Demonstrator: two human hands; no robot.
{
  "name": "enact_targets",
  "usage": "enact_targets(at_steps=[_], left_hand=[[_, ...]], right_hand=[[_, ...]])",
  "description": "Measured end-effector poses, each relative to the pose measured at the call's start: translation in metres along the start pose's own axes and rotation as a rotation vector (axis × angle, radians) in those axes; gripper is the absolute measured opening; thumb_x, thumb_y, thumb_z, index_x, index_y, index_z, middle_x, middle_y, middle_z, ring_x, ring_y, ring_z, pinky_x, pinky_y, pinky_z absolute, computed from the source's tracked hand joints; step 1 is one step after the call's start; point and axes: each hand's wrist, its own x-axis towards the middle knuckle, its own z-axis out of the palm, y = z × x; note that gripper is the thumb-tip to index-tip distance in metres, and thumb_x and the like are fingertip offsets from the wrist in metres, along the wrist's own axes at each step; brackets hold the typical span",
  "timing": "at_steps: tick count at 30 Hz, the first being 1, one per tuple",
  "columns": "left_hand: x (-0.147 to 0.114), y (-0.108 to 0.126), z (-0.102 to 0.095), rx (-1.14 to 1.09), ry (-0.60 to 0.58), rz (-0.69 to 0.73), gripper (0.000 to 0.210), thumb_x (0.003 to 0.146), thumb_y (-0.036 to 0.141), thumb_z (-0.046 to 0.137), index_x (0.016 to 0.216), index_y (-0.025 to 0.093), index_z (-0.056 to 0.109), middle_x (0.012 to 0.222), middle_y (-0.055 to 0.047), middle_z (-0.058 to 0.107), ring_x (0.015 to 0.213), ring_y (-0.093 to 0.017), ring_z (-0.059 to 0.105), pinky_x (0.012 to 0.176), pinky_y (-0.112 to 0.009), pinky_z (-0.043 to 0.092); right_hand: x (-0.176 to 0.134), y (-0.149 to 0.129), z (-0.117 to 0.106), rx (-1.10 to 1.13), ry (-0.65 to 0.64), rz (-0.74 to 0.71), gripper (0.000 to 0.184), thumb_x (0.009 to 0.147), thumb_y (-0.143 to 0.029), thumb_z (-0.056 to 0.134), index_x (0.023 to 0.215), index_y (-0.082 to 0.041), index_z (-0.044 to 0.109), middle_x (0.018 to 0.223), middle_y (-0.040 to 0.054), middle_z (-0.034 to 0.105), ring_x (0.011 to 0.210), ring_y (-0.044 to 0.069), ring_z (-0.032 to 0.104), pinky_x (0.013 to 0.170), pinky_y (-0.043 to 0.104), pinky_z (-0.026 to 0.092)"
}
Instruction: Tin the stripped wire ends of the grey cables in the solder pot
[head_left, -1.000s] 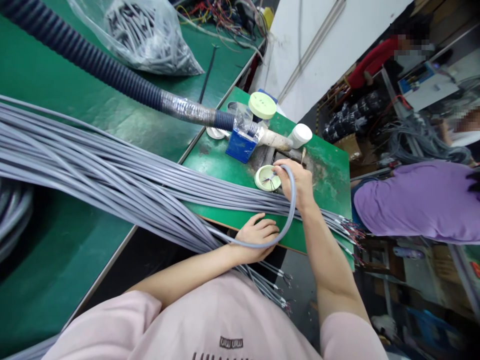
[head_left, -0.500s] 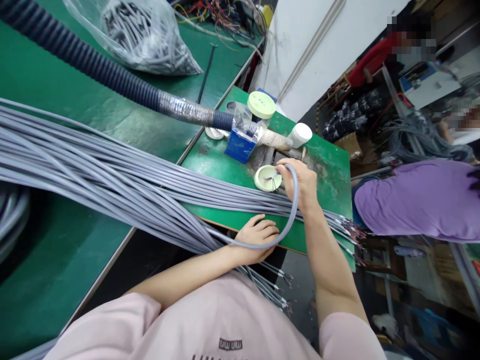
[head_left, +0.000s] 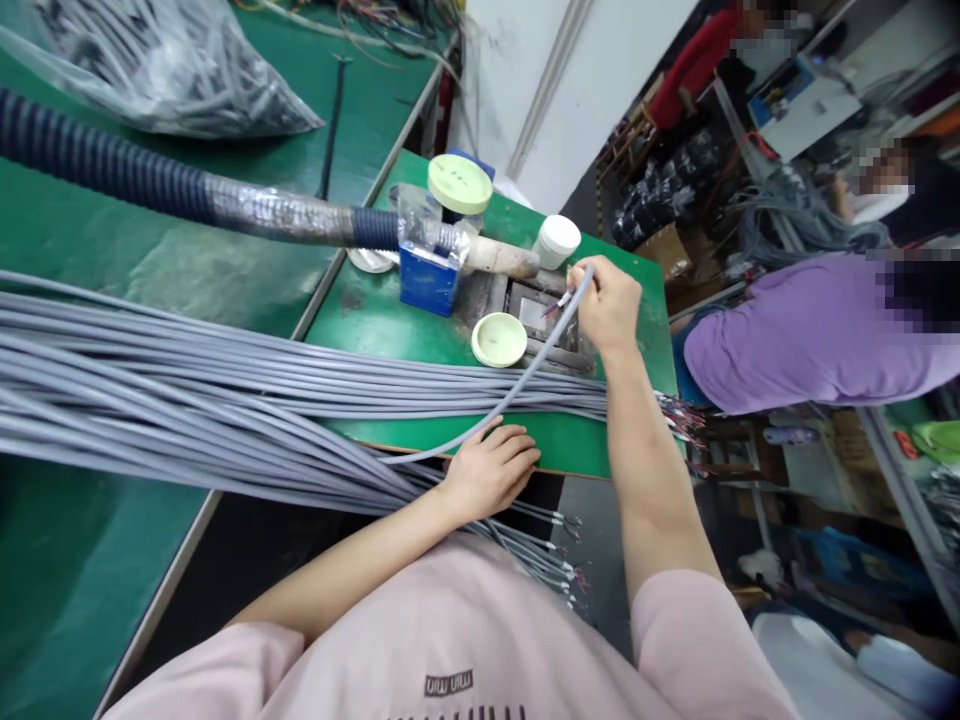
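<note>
Near its stripped end, a grey cable (head_left: 517, 388) is gripped by my right hand (head_left: 609, 303). Thin coloured wires (head_left: 555, 308) stick out of that end, above a square metal pot (head_left: 534, 312) with a shiny grey surface. The cable runs back in a gentle curve past my left hand (head_left: 491, 468), which lies with fingers stretched out at the table's front edge, on or beside the cable bundle (head_left: 300, 430). Left of the pot is a small pale-green dish (head_left: 499, 340). The tips of my right fingers are partly hidden.
A ribbed hose (head_left: 277, 212) ends in a nozzle over the pot, beside a blue box (head_left: 427, 278). Behind stand a white tub (head_left: 557, 242) and a green-lidded jar (head_left: 460, 183). A bag of grey pieces (head_left: 172, 70) lies back left. A person in purple (head_left: 795, 330) is at right.
My right hand has moved the cable end from the dish up and right, over the metal pot. The cable's tight loop has straightened. My left hand stays near the bundle; the view has shifted.
</note>
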Motion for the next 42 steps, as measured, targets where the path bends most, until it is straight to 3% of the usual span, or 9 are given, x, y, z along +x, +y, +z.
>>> enact_targets(at_steps=[9, 18, 22, 25, 29, 30, 33, 36, 42], left_hand=[[0.003, 0.002, -0.002, 0.025, -0.013, 0.003, 0.024, 0.087, 0.022, 0.054, 0.109, 0.022, 0.064, 0.107, -0.004, 0.07, 0.109, -0.02, 0.06, 0.106, -0.041, 0.035], [0.002, 0.002, 0.001, 0.024, -0.037, -0.014, 0.026, 0.087, 0.023, 0.055, 0.11, 0.023, 0.064, 0.109, -0.004, 0.07, 0.111, -0.019, 0.059, 0.107, -0.041, 0.034], [0.005, 0.003, -0.002, -0.043, -0.059, -0.039, 0.024, 0.087, 0.024, 0.054, 0.109, 0.022, 0.065, 0.108, -0.005, 0.07, 0.112, -0.022, 0.059, 0.107, -0.044, 0.034], [0.014, 0.014, -0.025, -0.32, -0.183, -0.07, 0.022, 0.088, 0.026, 0.054, 0.106, 0.02, 0.066, 0.105, -0.006, 0.071, 0.108, -0.022, 0.061, 0.104, -0.043, 0.039], [0.026, 0.033, -0.071, -1.006, -0.526, -0.01, 0.025, 0.088, 0.027, 0.057, 0.109, 0.018, 0.067, 0.102, -0.007, 0.072, 0.094, -0.016, 0.067, 0.084, -0.026, 0.052], [0.028, 0.036, -0.079, -1.103, -0.55, -0.019, 0.024, 0.088, 0.027, 0.057, 0.107, 0.018, 0.068, 0.097, -0.007, 0.073, 0.089, -0.016, 0.068, 0.081, -0.025, 0.053], [0.032, 0.035, -0.084, -1.153, -0.375, -0.288, 0.027, 0.089, 0.035, 0.056, 0.102, 0.016, 0.07, 0.091, -0.009, 0.074, 0.083, -0.017, 0.069, 0.077, -0.028, 0.054], [0.034, 0.029, -0.067, -1.174, -0.199, -0.555, 0.038, 0.087, 0.046, 0.055, 0.096, 0.013, 0.07, 0.085, -0.009, 0.074, 0.079, -0.018, 0.068, 0.075, -0.031, 0.053], [0.03, 0.036, -0.038, -1.199, -0.059, -0.721, 0.044, 0.081, 0.053, 0.059, 0.067, 0.012, 0.066, 0.065, -0.003, 0.066, 0.065, -0.013, 0.06, 0.069, -0.027, 0.049]], right_hand=[[0.005, 0.018, 0.018, -0.119, -0.067, 0.102, 0.026, 0.092, -0.035, 0.046, 0.074, -0.021, 0.059, 0.074, 0.0048, 0.067, 0.078, 0.023, 0.064, 0.071, 0.03, 0.042], [0.004, 0.023, 0.03, -0.143, -0.115, 0.089, 0.024, 0.092, -0.032, 0.046, 0.075, -0.022, 0.06, 0.073, 0.0057, 0.068, 0.078, 0.024, 0.064, 0.07, 0.031, 0.042], [0.004, 0.017, 0.022, -0.121, -0.082, 0.058, 0.025, 0.092, -0.033, 0.046, 0.077, -0.022, 0.063, 0.072, 0.0044, 0.068, 0.076, 0.022, 0.063, 0.069, 0.029, 0.043], [-0.003, 0.001, -0.001, -0.073, -0.062, 0.025, 0.028, 0.094, -0.036, 0.042, 0.083, -0.022, 0.064, 0.077, 0.0035, 0.069, 0.077, 0.02, 0.064, 0.074, 0.03, 0.046], [-0.039, -0.027, -0.046, 0.025, -0.049, -0.085, 0.025, 0.093, -0.039, 0.046, 0.093, -0.025, 0.066, 0.093, 0.0021, 0.072, 0.09, 0.019, 0.065, 0.092, 0.037, 0.046], [-0.052, -0.034, -0.057, 0.062, -0.056, -0.125, 0.022, 0.092, -0.038, 0.048, 0.096, -0.027, 0.067, 0.096, 0.0017, 0.072, 0.093, 0.019, 0.066, 0.095, 0.039, 0.045], [-0.1, -0.05, -0.077, 0.203, -0.082, -0.265, 0.022, 0.087, -0.028, 0.057, 0.107, -0.032, 0.065, 0.11, 0.0015, 0.07, 0.102, 0.021, 0.066, 0.099, 0.045, 0.047], [-0.147, -0.064, -0.08, 0.315, -0.09, -0.384, 0.044, 0.081, -0.015, 0.062, 0.121, -0.033, 0.06, 0.118, 0.006, 0.067, 0.107, 0.024, 0.065, 0.094, 0.048, 0.051], [-0.211, -0.084, -0.066, 0.403, -0.102, -0.363, 0.05, 0.081, -0.002, 0.05, 0.125, -0.026, 0.058, 0.116, 0.011, 0.068, 0.115, 0.028, 0.06, 0.09, 0.051, 0.052]])
